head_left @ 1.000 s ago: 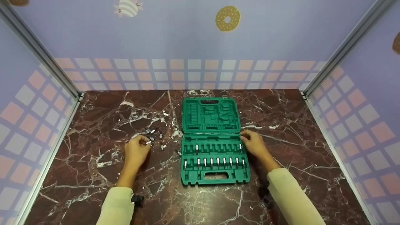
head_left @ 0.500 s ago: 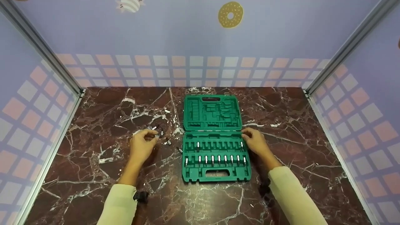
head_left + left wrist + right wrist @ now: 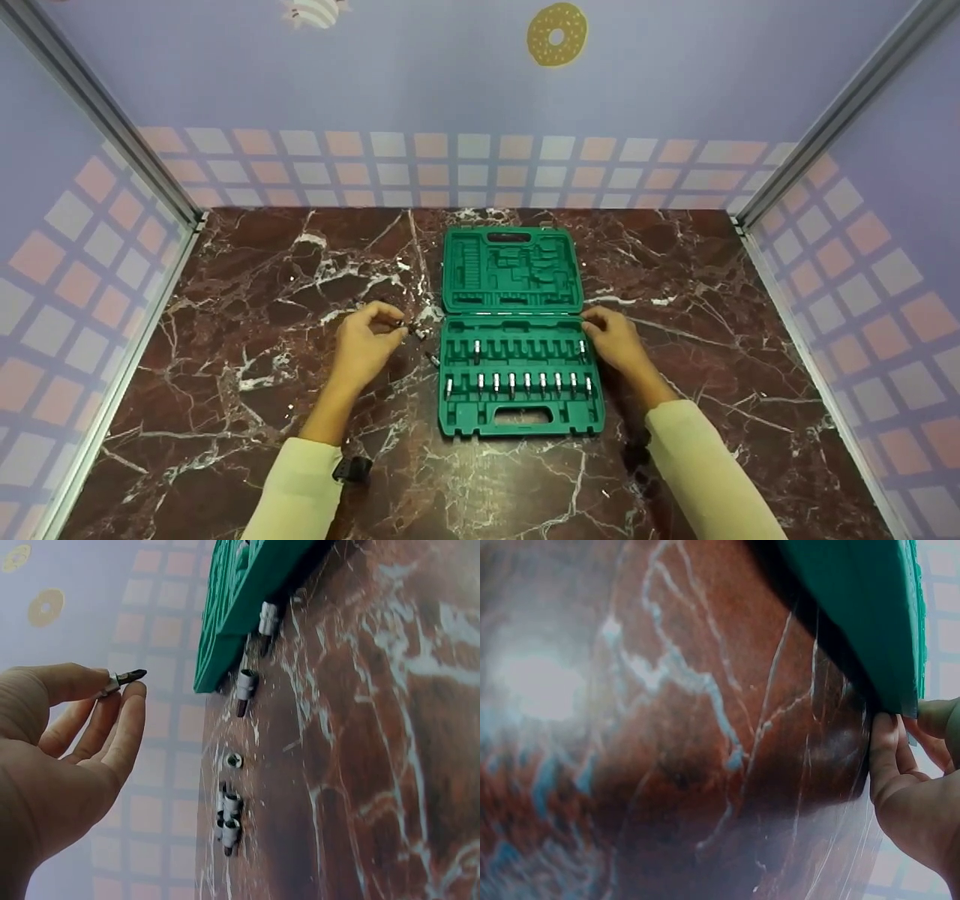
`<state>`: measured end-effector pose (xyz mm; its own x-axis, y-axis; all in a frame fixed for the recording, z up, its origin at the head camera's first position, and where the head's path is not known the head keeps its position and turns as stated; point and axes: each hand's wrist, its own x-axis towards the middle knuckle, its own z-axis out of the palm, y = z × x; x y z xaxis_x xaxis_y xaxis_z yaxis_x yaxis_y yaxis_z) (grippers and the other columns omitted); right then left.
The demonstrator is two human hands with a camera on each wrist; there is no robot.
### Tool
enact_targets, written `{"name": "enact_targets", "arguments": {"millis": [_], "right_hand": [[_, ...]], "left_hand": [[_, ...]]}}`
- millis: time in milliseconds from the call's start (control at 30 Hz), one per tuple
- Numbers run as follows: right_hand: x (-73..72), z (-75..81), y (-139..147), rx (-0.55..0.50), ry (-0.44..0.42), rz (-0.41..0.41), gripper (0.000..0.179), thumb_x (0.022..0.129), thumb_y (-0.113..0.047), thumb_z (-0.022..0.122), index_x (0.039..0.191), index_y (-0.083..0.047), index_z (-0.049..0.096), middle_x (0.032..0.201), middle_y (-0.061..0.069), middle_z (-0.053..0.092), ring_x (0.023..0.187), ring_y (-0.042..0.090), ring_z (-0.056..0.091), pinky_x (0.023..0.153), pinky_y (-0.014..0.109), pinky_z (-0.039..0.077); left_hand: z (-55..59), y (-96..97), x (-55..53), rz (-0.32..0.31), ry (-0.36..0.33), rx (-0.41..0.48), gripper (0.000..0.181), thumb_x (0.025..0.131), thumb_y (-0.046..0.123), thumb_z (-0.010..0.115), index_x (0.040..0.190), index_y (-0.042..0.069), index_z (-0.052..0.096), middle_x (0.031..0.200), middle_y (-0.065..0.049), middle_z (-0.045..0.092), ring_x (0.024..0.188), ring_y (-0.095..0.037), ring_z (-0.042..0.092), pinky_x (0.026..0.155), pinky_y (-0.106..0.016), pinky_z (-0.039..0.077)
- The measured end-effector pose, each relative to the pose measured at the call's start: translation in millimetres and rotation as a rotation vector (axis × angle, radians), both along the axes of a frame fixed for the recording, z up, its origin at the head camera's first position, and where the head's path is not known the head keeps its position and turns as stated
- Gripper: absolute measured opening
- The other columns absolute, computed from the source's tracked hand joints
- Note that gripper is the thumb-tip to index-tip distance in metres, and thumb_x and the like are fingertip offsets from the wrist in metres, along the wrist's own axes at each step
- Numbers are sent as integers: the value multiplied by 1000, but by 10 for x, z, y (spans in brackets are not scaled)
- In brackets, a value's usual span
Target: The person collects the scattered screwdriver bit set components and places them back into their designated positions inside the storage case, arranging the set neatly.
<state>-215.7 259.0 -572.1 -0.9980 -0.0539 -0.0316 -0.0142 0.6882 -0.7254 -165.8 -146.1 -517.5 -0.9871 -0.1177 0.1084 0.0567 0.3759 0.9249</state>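
Note:
A bit socket (image 3: 120,682) with a dark pointed cross tip and silver base is pinched between thumb and forefinger of my left hand (image 3: 366,346). In the left wrist view this hand (image 3: 82,727) is raised above the table, left of the green tool case (image 3: 521,421). The case lies open, its lower tray holding a front row of silver bit sockets (image 3: 527,382) and two in the back row. My right hand (image 3: 613,343) grips the case's right edge near the hinge; in the right wrist view, thumb and fingers (image 3: 885,736) lie either side of that edge.
Loose bit sockets lie on the marble table (image 3: 225,435): one bit socket (image 3: 268,618) beside the case, another bit socket (image 3: 245,686) farther out, and a small cluster of bit sockets (image 3: 229,819). Patterned walls (image 3: 480,82) enclose the back and sides.
My left hand has picked up a bit socket from the loose ones and moved right, towards the case. My right hand keeps its grip on the case edge.

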Motion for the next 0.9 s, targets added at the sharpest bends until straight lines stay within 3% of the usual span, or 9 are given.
{"name": "enact_targets", "arguments": {"millis": [133,267,600,900], "right_hand": [[0,3,8,3,-11,3,22,103,-10,61,122,-1,70,118,21,72,107,37,67,94,54,53],[1,5,8,6,-12,2,22,103,-11,61,122,-2,70,119,21,72,109,37,67,95,54,53],[-8,-5,-1,5,-1,1,21,103,-10,62,120,-1,70,117,21,72,107,37,67,94,54,53],[1,-14,1,0,2,5,21,103,-9,62,120,-1,70,116,21,72,107,37,67,94,54,53]], "left_hand": [[17,87,22,-63,3,37,19,82,-8,76,100,-5,72,101,-24,73,88,-30,74,73,-19,58],[18,172,43,-118,14,18,17,83,-7,76,99,-2,75,99,-22,74,85,-26,72,74,-24,59],[-29,358,96,-302,-61,-186,15,85,-4,77,99,2,77,96,-8,76,84,-21,71,79,-38,61],[-6,486,172,-433,-142,-214,11,86,-1,79,97,1,78,91,-6,76,82,-18,69,76,-36,60]]}}
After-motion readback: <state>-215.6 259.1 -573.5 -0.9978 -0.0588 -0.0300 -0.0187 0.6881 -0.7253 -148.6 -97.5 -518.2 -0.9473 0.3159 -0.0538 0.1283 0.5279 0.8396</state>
